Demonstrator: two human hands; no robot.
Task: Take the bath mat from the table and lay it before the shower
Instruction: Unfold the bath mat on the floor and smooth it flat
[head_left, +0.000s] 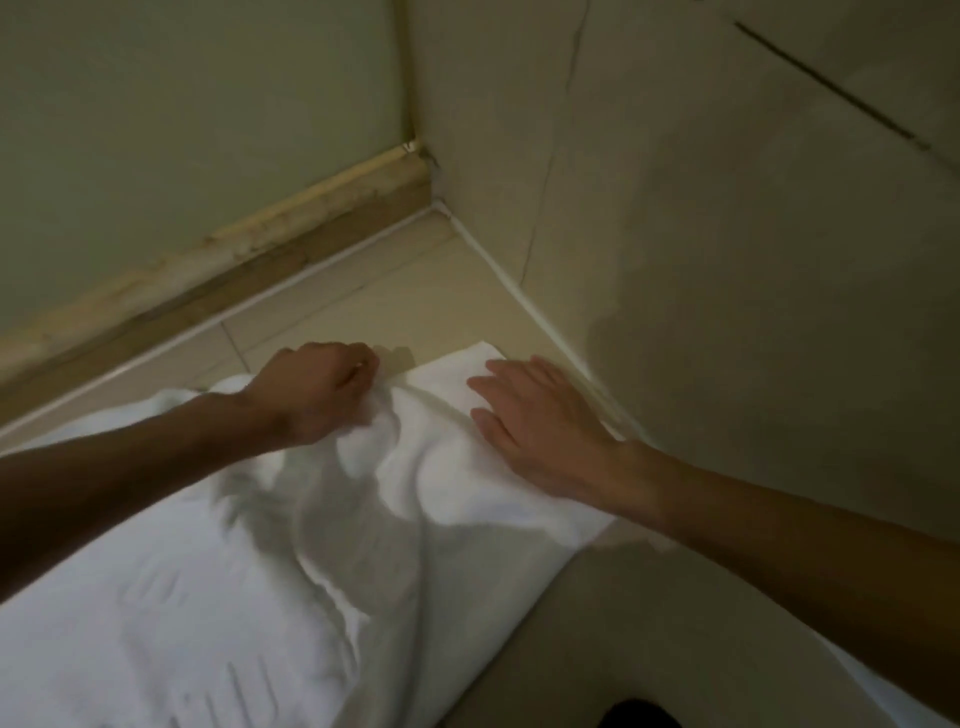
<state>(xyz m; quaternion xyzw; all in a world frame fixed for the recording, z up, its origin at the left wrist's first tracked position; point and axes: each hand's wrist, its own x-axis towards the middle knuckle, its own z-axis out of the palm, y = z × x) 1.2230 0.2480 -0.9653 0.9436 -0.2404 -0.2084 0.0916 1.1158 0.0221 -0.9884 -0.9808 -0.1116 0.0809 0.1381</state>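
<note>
Fingers (358, 364) pinching white bath mat (218, 571) (rumpled), right hand (540, 426) spread flat, tiled floor (363, 306) corner

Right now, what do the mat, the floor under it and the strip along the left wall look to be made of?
Mat: white, soft woven cloth, likely terry; it bunches into folds.
Floor: smooth pale tile, with a visible joint line.
Strip: looks like wood, brown and worn, its finish patchy.

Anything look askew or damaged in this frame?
Yes. The bath mat is not flat: a raised ridge of folds runs down its middle, bunched under the left hand. The wooden skirting along the left wall looks stained and worn.
</note>
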